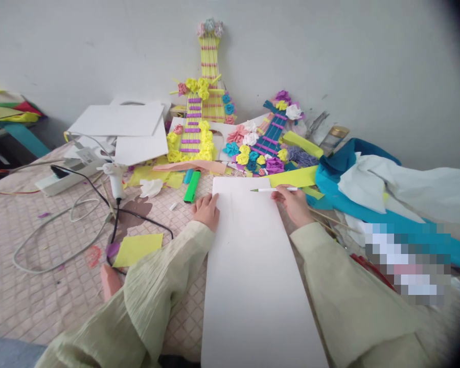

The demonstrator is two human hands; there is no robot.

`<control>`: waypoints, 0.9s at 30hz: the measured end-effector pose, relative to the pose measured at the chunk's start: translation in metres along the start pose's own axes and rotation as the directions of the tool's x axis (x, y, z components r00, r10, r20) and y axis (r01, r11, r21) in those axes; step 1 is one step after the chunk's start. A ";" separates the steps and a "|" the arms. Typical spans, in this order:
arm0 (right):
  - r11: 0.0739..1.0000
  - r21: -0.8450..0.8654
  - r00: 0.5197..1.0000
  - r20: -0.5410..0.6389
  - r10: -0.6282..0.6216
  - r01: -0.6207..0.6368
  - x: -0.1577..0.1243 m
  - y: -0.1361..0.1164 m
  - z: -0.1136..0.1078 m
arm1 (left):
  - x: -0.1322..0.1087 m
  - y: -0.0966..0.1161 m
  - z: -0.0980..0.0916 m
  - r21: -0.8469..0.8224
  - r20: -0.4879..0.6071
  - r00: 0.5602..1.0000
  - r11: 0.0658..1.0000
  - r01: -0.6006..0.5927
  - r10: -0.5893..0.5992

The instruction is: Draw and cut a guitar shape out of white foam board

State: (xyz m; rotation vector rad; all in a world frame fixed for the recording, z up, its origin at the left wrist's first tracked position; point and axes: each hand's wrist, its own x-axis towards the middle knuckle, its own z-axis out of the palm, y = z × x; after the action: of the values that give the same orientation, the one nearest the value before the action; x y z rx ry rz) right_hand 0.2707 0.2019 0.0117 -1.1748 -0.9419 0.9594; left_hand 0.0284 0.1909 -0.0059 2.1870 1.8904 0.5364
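A long white sheet of board [253,276] lies lengthwise in front of me on the quilted surface. My left hand [207,209] rests on its upper left edge with the fingers curled down against it. At the upper right edge, my right hand [293,204] is closed on a thin white pencil [272,189] whose green tip points left over the sheet. Both arms wear pale green pleated sleeves.
Paper-flower guitar crafts [203,117] lean on the wall behind. A white glue gun [115,176], power strip [67,176] and cables [61,230] lie left. A green marker [192,187] and yellow paper [138,248] sit nearby; blue and white cloth [387,199] piles at right.
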 end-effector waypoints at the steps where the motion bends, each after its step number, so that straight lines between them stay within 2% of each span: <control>1: 1.000 0.001 1.000 0.004 0.001 -0.001 0.001 0.001 -0.001 | 0.000 0.000 0.000 0.002 0.002 1.000 1.000 0.001 -0.001; 8: 1.000 -0.007 0.998 0.061 -0.014 0.014 0.003 0.007 -0.005 | -0.001 0.003 -0.003 0.010 0.005 1.000 1.000 0.012 -0.012; 18: 0.998 0.004 0.998 0.003 -0.058 0.058 0.008 0.013 -0.007 | 0.001 0.000 -0.001 -0.002 0.005 1.000 1.000 0.007 -0.007; 27: 0.998 -0.016 0.999 0.013 -0.053 0.053 0.006 0.012 -0.007 | 0.000 0.001 -0.001 -0.008 0.007 1.000 1.000 0.008 -0.008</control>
State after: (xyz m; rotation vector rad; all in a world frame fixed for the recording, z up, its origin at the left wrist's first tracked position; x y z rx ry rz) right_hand 0.2778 0.2072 -0.0004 -1.1536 -0.9881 0.9188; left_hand 0.0286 0.1912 -0.0045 2.1730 1.8893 0.5332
